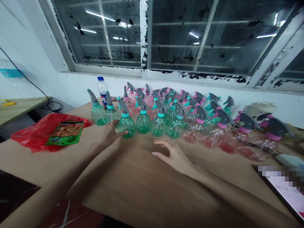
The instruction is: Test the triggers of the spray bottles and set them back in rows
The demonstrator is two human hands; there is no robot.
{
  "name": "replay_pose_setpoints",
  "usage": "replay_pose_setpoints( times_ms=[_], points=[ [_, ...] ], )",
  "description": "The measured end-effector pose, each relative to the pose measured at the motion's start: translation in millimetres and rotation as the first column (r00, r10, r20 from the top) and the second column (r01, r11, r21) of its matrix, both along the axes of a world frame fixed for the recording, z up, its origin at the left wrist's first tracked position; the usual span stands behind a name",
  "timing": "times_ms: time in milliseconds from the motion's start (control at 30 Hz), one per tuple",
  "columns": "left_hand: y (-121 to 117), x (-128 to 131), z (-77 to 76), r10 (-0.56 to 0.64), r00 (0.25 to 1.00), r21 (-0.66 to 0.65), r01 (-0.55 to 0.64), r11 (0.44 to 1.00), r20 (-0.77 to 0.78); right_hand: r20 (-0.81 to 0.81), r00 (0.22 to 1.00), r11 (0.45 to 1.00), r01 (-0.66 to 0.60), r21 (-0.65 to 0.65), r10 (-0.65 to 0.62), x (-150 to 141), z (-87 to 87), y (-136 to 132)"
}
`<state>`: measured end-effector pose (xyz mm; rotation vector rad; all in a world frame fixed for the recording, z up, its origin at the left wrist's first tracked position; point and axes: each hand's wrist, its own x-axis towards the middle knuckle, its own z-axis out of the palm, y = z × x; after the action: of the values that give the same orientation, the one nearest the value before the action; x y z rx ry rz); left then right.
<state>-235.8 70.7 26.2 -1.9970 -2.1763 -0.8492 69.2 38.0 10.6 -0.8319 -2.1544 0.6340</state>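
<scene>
Along the far edge of the worktop [133,190], I see my left hand [110,134] cupped loosely against a green spray bottle [126,122]; it looks light, thin-walled and slick, best taken by the neck. My right hand [174,155] hovers spread. Back rows blur together.

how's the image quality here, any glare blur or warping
Head view: the window glass is dark and mirrors ceiling strip lights as bright streaks; straight frames bow outward, a wide-lens warp; spray bottles at far right smear softer than those mid-row; the left hand touching a green bottle and the open right hand look slightly soft; a patch at lower right is pixelated.
</scene>
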Motion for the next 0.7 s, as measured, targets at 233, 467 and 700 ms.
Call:
replay_pose_setpoints(
  times_ms=[233,467,700],
  points=[
    [26,-10,6.3,0.072,0.993,-0.033,-0.075,0.997,-0.090,0.152,0.988,0.996,0.003,-0.084,0.009,39,-22.9,-27],
    [29,-9,16.9,0.076,0.992,-0.083,-0.085,0.993,-0.102,0.224,0.971,0.985,0.111,-0.130,-0.080,71,-21.0,-53],
    [-7,40,21.3,0.029,0.998,0.043,-0.027,0.999,-0.062,0.252,0.953,0.962,0.212,-0.170,-0.166,106,-31.5,-70]
  ],
)
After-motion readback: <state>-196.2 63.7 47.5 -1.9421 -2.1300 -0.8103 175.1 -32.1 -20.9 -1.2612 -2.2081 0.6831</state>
